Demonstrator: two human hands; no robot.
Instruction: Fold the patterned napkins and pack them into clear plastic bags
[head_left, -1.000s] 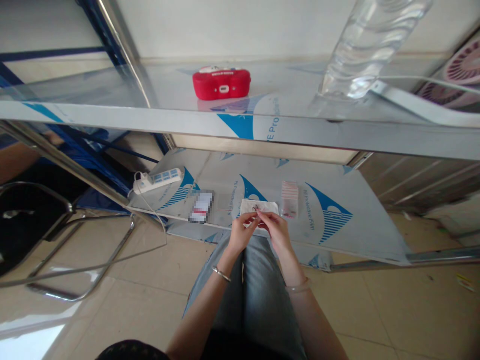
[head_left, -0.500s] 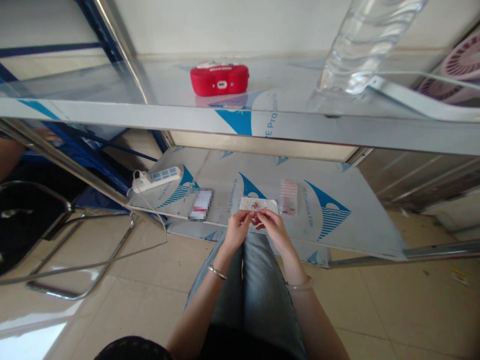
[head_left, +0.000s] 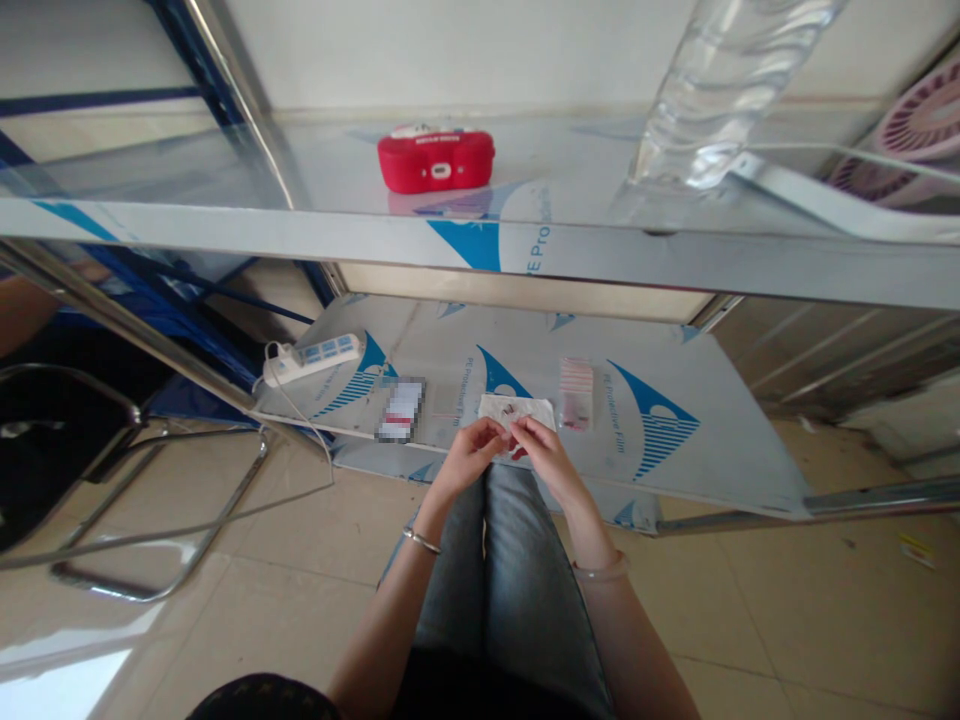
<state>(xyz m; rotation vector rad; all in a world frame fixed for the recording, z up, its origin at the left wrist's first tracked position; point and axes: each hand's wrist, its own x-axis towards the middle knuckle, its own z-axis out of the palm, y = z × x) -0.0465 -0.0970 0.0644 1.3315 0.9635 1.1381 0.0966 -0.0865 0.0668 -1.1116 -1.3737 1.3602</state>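
Note:
Close together over the front edge of the lower metal shelf [head_left: 727, 430] are both my hands. The fingers of my left hand [head_left: 474, 450] are curled with the fingertips pinched together. Against them, my right hand [head_left: 541, 446] also pinches with thumb and forefinger. Whatever lies between the fingertips is too small to make out. Just beyond the hands rests a white sheet or pouch [head_left: 541, 408], with a small dark item [head_left: 508, 408] on it. To its right lies a clear plastic bag [head_left: 576, 400] with pinkish contents.
A blurred-out phone-like slab [head_left: 401, 408] and a white power strip [head_left: 315, 356] lie on the left. The upper shelf [head_left: 337, 228] carries a red case [head_left: 436, 162], a clear bottle [head_left: 720, 110] and a pink fan [head_left: 919, 125]. A metal-framed chair [head_left: 172, 560] stands at left.
My left hand has shifted slightly left and its fingers have curled more. My right hand stays almost in place. The small dark item on the white sheet shows more clearly.

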